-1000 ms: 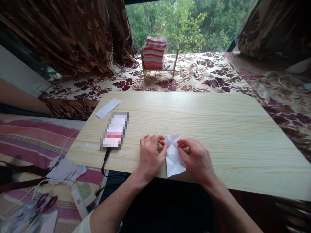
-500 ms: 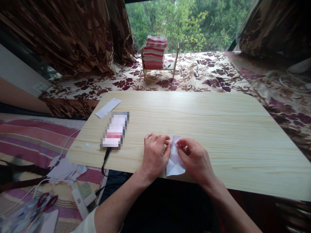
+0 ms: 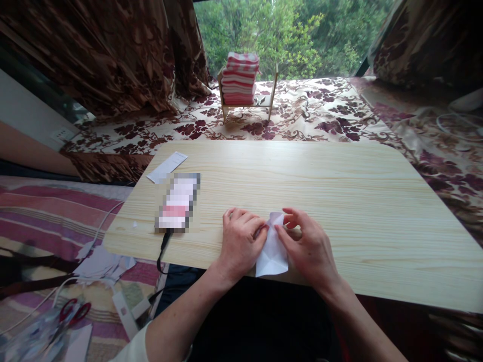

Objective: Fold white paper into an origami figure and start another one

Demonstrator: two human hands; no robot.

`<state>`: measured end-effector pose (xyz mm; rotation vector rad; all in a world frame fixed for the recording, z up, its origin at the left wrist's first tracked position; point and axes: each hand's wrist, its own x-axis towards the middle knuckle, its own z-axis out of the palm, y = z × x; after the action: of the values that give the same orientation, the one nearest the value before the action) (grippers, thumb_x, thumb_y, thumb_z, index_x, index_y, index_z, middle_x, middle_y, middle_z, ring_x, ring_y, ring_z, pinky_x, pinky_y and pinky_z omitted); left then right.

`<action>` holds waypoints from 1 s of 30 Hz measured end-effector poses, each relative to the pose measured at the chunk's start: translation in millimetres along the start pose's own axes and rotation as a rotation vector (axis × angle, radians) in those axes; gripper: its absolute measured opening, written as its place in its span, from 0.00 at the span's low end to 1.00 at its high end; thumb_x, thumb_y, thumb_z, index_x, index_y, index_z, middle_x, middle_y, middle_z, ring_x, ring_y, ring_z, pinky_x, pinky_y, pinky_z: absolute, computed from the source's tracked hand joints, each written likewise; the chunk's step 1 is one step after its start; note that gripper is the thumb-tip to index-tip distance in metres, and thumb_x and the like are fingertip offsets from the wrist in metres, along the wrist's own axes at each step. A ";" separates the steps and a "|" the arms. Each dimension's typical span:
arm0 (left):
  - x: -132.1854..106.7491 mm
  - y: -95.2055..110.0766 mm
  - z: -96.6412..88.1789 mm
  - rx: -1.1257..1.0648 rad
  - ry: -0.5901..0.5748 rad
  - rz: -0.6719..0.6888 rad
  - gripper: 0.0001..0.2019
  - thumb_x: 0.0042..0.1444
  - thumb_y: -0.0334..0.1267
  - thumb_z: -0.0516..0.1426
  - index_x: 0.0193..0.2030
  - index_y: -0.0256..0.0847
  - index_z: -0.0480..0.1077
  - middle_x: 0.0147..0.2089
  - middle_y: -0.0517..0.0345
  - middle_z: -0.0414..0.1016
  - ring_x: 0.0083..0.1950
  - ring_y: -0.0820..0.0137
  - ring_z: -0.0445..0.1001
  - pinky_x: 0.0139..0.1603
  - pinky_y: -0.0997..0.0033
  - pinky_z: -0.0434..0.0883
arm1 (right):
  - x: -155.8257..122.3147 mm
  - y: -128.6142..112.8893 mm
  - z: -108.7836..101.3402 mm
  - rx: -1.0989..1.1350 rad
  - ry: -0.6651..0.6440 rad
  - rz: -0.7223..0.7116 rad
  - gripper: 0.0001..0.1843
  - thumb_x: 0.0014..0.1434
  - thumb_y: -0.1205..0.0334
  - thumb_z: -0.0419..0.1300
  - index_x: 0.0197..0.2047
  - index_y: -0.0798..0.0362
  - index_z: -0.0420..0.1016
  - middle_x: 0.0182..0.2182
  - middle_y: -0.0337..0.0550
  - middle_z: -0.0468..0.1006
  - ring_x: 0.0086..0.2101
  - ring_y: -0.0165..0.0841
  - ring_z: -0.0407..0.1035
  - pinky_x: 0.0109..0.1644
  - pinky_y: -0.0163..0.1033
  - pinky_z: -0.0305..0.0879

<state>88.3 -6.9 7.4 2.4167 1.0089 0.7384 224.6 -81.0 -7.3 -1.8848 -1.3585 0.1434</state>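
Observation:
A creased white paper sheet (image 3: 272, 251) lies at the near edge of the light wooden table (image 3: 302, 176), its lower corner hanging past the edge. My left hand (image 3: 239, 241) pinches the paper's left side, fingers curled. My right hand (image 3: 307, 246) pinches the right side near the top, and the two sets of fingertips almost meet over the fold. The upper part of the sheet is pushed together between them.
A blurred-out phone (image 3: 177, 201) with a black cable lies left of my hands, a white paper strip (image 3: 167, 167) beyond it. Red scissors (image 3: 73, 311) and paper scraps lie on the striped blanket at lower left. A small wooden rack with striped cloths (image 3: 239, 78) stands by the window.
Both hands have drawn closer together, squeezing the upper part of the paper narrower. The visible top of the sheet has shrunk from a wide flat flap to a small peak.

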 end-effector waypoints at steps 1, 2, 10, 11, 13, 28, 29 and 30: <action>0.0 -0.9 0.5 0.009 0.006 0.002 0.04 0.55 0.33 0.58 0.32 0.43 0.74 0.35 0.60 0.78 0.42 0.65 0.69 0.55 0.55 0.58 | 0.2 1.1 -0.8 -0.035 -0.001 0.025 0.19 0.56 0.59 0.60 0.51 0.54 0.69 0.32 0.42 0.77 0.32 0.36 0.70 0.42 0.44 0.64; -0.2 -1.9 1.1 0.016 0.014 0.004 0.04 0.56 0.33 0.58 0.32 0.43 0.74 0.35 0.59 0.77 0.42 0.65 0.69 0.54 0.56 0.59 | 0.6 2.0 -1.7 -0.074 -0.008 0.042 0.20 0.55 0.57 0.61 0.51 0.54 0.69 0.32 0.41 0.77 0.32 0.36 0.70 0.42 0.45 0.63; -2.9 -4.7 3.1 0.039 0.024 -0.018 0.05 0.56 0.33 0.58 0.30 0.42 0.74 0.33 0.59 0.74 0.42 0.66 0.67 0.51 0.57 0.60 | -0.6 -0.8 0.1 -0.140 -0.073 -0.020 0.06 0.56 0.57 0.61 0.31 0.50 0.74 0.29 0.41 0.75 0.33 0.37 0.68 0.40 0.43 0.56; -2.9 -4.5 2.9 0.043 0.023 -0.021 0.06 0.56 0.33 0.58 0.30 0.42 0.74 0.33 0.58 0.74 0.42 0.66 0.67 0.51 0.57 0.60 | -1.2 -1.3 1.2 -0.133 -0.075 -0.040 0.06 0.56 0.58 0.60 0.31 0.50 0.74 0.29 0.41 0.75 0.34 0.37 0.68 0.40 0.43 0.56; -2.5 -4.3 2.4 0.048 0.018 -0.021 0.06 0.57 0.33 0.58 0.29 0.42 0.73 0.33 0.58 0.74 0.42 0.65 0.67 0.51 0.57 0.61 | -2.1 -1.5 2.9 -0.136 -0.081 -0.072 0.05 0.57 0.60 0.59 0.31 0.51 0.74 0.30 0.42 0.75 0.35 0.37 0.67 0.41 0.43 0.56; -1.9 -6.0 -2.1 0.185 -0.066 0.160 0.07 0.57 0.32 0.56 0.37 0.45 0.75 0.37 0.57 0.73 0.45 0.64 0.67 0.62 0.48 0.51 | 0.9 0.8 -4.6 -0.231 -0.153 -0.304 0.08 0.60 0.64 0.56 0.33 0.51 0.75 0.31 0.43 0.74 0.35 0.36 0.65 0.41 0.42 0.58; -1.7 -6.1 -3.3 0.197 -0.075 0.175 0.07 0.57 0.32 0.55 0.37 0.45 0.75 0.37 0.57 0.73 0.45 0.64 0.67 0.62 0.48 0.51 | 1.6 1.2 -5.4 -0.239 -0.162 -0.317 0.07 0.60 0.64 0.56 0.33 0.52 0.75 0.31 0.44 0.74 0.35 0.36 0.64 0.41 0.42 0.58; -1.4 -6.1 -4.3 0.209 -0.084 0.192 0.07 0.57 0.32 0.55 0.36 0.45 0.74 0.37 0.57 0.73 0.45 0.64 0.67 0.62 0.47 0.51 | 2.1 1.7 -6.1 -0.244 -0.169 -0.327 0.07 0.60 0.64 0.56 0.32 0.52 0.75 0.31 0.44 0.74 0.35 0.36 0.64 0.41 0.42 0.58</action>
<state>81.6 -3.3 6.9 2.7301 0.8683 0.6137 229.9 -82.6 -3.5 -1.8468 -1.8511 -0.0310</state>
